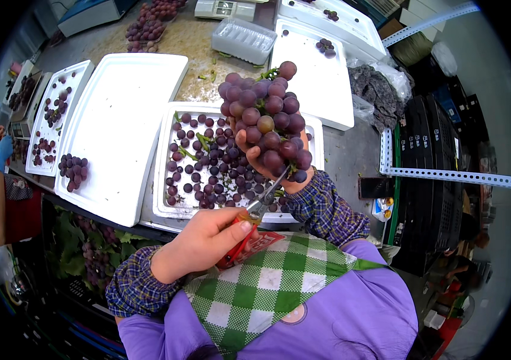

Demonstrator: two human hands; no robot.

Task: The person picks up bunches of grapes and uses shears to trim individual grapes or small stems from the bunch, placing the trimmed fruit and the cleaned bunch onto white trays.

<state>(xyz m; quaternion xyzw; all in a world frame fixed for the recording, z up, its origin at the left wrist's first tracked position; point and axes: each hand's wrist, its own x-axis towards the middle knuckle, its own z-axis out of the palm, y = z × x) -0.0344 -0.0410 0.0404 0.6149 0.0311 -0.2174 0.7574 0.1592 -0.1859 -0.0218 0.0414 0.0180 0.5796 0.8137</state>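
My right hand (pixel 254 151) is wrapped round the lower part of a big bunch of purple grapes (pixel 261 105), held up over a white foam tray (pixel 161 180). Red-handled scissors (pixel 237 247) are gripped in my left hand (pixel 207 237), in front of the tray. Their metal blades (pixel 269 193) point up at the bottom of the bunch, beside its lowest grapes; whether they touch a stem I cannot tell. Many loose grapes (pixel 213 174) and bits of green stem (pixel 203 142) lie in the tray below.
Left of it lies a white foam lid (pixel 117 114) with a small bunch (pixel 74 171). Clear plastic boxes (pixel 243 41) and a scale (pixel 225 9) stand behind. Black crates (pixel 426 144) and a perforated metal rail (pixel 447 176) are at right. A person's blue-gloved hand (pixel 2 150) shows far left.
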